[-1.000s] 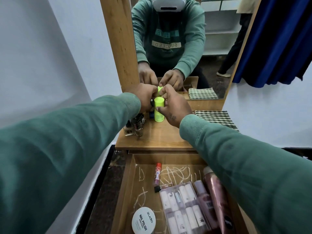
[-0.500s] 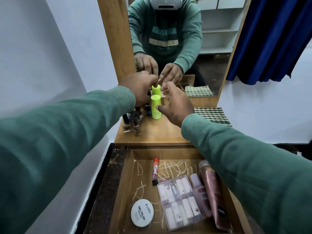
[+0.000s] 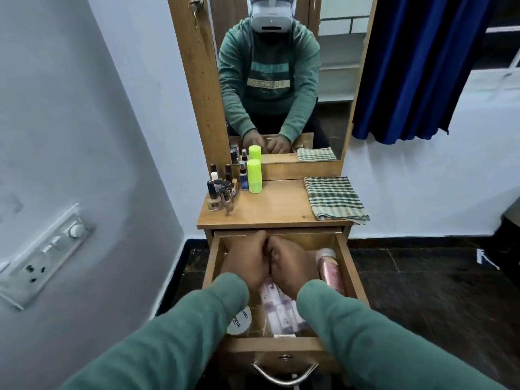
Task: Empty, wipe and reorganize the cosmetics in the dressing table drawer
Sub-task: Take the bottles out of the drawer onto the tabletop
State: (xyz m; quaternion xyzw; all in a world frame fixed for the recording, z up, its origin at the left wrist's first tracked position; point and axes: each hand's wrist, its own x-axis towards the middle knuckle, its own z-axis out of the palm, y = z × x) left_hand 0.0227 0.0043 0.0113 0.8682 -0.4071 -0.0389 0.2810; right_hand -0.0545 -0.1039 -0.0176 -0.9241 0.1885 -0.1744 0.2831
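Head view, looking down over two green sleeves: the left hand (image 3: 247, 265) and right hand (image 3: 291, 268) are both inside the open drawer (image 3: 253, 349), pressed side by side with knuckles touching. Both are motion-blurred and seen from the back. Their fingers curl downward out of sight, so I cannot tell whether either hand grips anything or what lies under them.

Just right of the right hand, a pink bottle (image 3: 330, 270) lies along the drawer's right wall, its near end cut off by the sleeve. Nearer the person than the hands, between the two wrists, a clear pack of small pale tubes (image 3: 278, 308) shows only in part. Below the left wrist sits a white round jar (image 3: 239, 320), half covered by the sleeve, its label readable only as "POLISH". The drawer floor beneath the hands is hidden.

Beyond the hands, on the tabletop (image 3: 275, 209), a lime-green bottle (image 3: 254, 175) stands upright against the mirror (image 3: 334, 66), with a small blue spray bottle (image 3: 243, 180) just to its left and a cluster of nail polish bottles (image 3: 222, 190) further left. Far right of the hands, a folded checked cloth (image 3: 334, 199) lies at the table's right edge. The metal drawer handle (image 3: 284, 374) shows between the forearms.
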